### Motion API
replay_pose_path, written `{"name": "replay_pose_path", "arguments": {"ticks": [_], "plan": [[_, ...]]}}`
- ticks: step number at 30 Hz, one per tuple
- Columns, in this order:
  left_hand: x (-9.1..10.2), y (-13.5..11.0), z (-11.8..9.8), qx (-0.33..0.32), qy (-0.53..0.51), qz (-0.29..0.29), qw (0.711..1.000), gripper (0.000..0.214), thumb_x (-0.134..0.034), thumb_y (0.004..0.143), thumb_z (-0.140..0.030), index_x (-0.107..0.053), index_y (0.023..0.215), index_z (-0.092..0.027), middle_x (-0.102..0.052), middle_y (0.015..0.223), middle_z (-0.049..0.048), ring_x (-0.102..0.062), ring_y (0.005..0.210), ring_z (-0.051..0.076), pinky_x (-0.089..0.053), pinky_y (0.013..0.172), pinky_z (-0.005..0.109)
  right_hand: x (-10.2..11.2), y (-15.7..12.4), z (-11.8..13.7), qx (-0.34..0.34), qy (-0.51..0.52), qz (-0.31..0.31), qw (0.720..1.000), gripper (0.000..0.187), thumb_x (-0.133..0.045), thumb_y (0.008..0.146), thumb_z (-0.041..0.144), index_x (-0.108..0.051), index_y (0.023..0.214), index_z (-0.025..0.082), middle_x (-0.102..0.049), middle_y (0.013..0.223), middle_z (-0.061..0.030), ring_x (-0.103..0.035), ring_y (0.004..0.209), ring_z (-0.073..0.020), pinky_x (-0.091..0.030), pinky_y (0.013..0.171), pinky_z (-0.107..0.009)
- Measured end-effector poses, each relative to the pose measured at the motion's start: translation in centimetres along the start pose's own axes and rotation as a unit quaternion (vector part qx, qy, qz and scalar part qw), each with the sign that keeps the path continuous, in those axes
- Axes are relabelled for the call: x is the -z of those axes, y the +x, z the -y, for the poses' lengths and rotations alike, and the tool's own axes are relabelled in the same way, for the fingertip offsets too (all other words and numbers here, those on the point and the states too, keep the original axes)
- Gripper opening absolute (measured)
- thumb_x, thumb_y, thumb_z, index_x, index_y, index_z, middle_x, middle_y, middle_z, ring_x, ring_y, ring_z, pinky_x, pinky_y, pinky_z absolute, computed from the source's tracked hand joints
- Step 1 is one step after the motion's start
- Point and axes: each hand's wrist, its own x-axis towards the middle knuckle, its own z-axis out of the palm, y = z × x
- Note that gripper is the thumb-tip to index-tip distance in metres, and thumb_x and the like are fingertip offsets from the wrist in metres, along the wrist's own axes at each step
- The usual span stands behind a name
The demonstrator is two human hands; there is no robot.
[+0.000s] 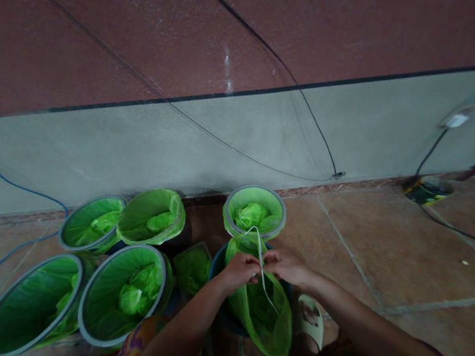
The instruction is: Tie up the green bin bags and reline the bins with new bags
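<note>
- The person's left hand [243, 270] is closed on the top of a thin green bag [281, 329].
- The right hand [285, 265] is just beside it, with bent fingers by a white string [261, 248]. You cannot tell if they pinch the string or the bag.
- The green bag is partly in a blue bucket [216, 262], and its open end hangs over the side close to the person.
- The bucket stands on the brown floor [427, 262], in front of a round bin [258, 188] near the floor's wall edge. That bin has a green bag lining.
- Left of the bucket, four more bins [84, 298] stand close together, with green bags inside.
- A light sandal [317, 326] is just right of the bucket.
- A small can [428, 190] sits far right, by the floor's wall edge.
</note>
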Motion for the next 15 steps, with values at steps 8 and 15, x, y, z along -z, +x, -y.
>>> {"name": "replay_pose_path", "arguments": {"ticks": [8, 15], "plan": [[0.0, 1.0, 1.2, -0.026, 0.03, -0.05, 0.998, 0.009, -0.063, 0.075, -0.017, -0.068, 0.068, -0.014, -0.062, 0.062, 0.0001, -0.054, 0.051, 0.008, -0.045, 0.055, 0.022, -0.5, -1.1, 1.3, -0.023, 0.029, -0.025, 0.999, 0.03, -0.062, 0.061, 0.02, -0.071, 0.089, 0.017, -0.051, 0.053, 0.007, -0.04, 0.049, -0.0075, -0.028, 0.047, -0.021], [0.1, 1.8, 2.3, -0.027, 0.054, -0.065, 0.996, 0.013, -0.063, 0.073, -0.018, -0.067, 0.061, -0.016, -0.056, 0.054, -0.0013, -0.05, 0.05, 0.01, -0.042, 0.055, 0.025, -0.9, -1.6, 1.3, -0.082, 0.155, 0.002, 0.984, 0.041, -0.064, 0.06, 0.02, -0.063, 0.101, 0.018, -0.062, 0.064, 0.0045, -0.055, 0.057, -0.0093, -0.04, 0.055, -0.021]]}}
